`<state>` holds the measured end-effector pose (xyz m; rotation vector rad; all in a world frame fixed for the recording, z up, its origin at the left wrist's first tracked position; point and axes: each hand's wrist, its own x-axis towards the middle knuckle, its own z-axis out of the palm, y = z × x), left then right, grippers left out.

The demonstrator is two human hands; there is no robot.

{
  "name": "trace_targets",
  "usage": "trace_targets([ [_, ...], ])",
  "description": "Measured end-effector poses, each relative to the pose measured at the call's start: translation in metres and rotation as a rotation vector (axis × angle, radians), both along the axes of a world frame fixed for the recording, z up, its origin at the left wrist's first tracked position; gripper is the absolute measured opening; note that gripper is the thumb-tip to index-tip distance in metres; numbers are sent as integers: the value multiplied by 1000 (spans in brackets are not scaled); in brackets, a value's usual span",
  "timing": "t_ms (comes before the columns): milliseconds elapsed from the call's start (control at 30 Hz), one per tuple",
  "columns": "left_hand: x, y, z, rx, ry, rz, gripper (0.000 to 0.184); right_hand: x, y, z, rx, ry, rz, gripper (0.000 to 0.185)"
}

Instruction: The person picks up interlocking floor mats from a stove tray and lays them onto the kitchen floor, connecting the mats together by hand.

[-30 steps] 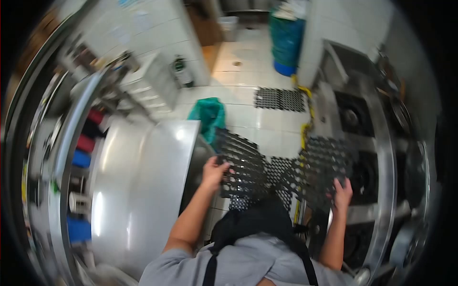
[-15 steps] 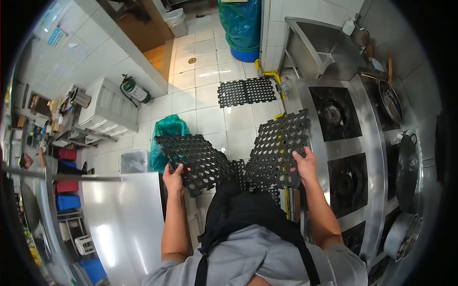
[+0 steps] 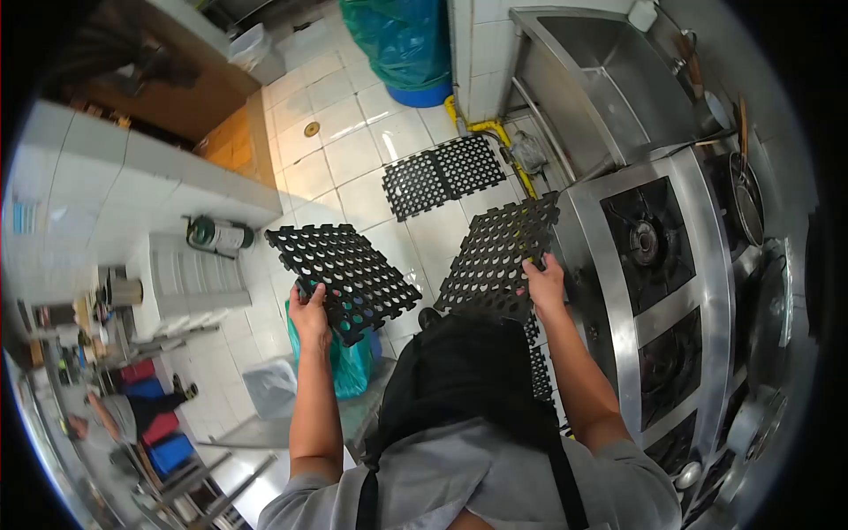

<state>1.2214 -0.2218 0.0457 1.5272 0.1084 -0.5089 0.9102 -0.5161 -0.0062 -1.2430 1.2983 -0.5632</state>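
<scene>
Two black perforated floor mat tiles are held up in front of me. My left hand [image 3: 311,316] grips the outer edge of the left mat [image 3: 346,276], thumb on top. The right mat [image 3: 495,256] is pinched at its outer edge by my right hand [image 3: 544,284]. Both mats tilt inward, and a gap separates them. On the tiles ahead lies another black floor mat [image 3: 444,177], flat and made of joined pieces. Part of one more mat [image 3: 539,367] shows on the floor by my right side. My fingers beneath the held mats are hidden.
A stove with burners [image 3: 649,234] and a steel sink [image 3: 618,84] line the right. Ahead stands a blue bin [image 3: 420,93] with a green bag. To the left are a fire extinguisher [image 3: 221,235], white drawers [image 3: 194,283], a green bag [image 3: 353,367] and another person [image 3: 132,415].
My view has shifted forward and turned. The left mat has swung away from the right one, widening the gap. Both hands keep their hold.
</scene>
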Motion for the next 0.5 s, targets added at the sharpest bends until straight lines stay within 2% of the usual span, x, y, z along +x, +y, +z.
trace_targets([
  [167, 74, -91, -4, 103, -35, -99, 34, 76, -54, -54, 308, -147, -228, 29],
  [233, 90, -122, -9, 127, -50, -91, 31, 96, -80, -122, 633, -261, -321, 24],
  [267, 100, -136, -17, 112, -63, -101, 30, 108, -94, -144, 645, -258, -344, 24],
  [333, 119, -163, -37, 155, -77, -131, 30, 131, -119, -190, 776, -419, -483, 16],
  [433, 138, -202, -66, 203, -36, -169, 31, 150, -147, -289, 942, -446, -617, 15],
  [500, 150, -222, -103, 246, -18, -210, 32, 163, -166, -317, 952, -437, -611, 12],
])
